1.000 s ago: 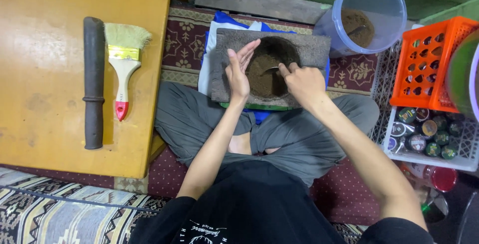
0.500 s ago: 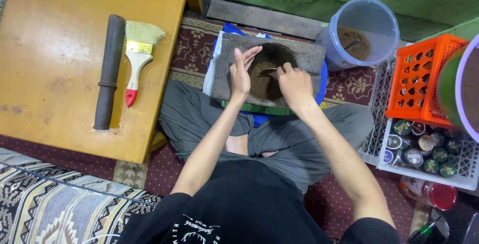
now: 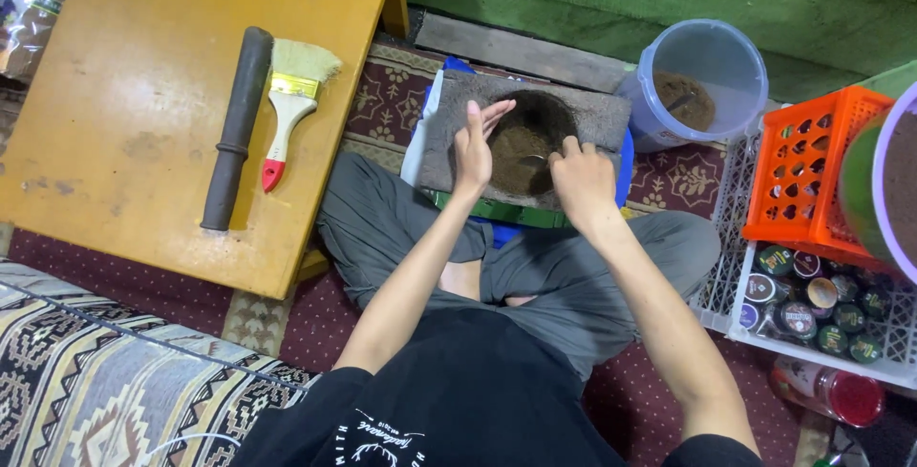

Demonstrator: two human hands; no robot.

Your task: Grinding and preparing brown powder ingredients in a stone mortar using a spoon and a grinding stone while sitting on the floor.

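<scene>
Hands at the stone block: we scoop brown powder from its hollow.

Our left hand (image 3: 474, 147) stands edge-on with fingers open and straight, holding nothing, at the near-left rim of the hollow in the grey stone block (image 3: 592, 116). Our right hand (image 3: 581, 179) is curled around a small metal spoon (image 3: 535, 159) dipping into the brown powder (image 3: 521, 147) just ahead of it. We judge scooping is under way; next calls for lifting the spoon level. Beyond our right hand stands a clear bucket (image 3: 721, 56).
</scene>
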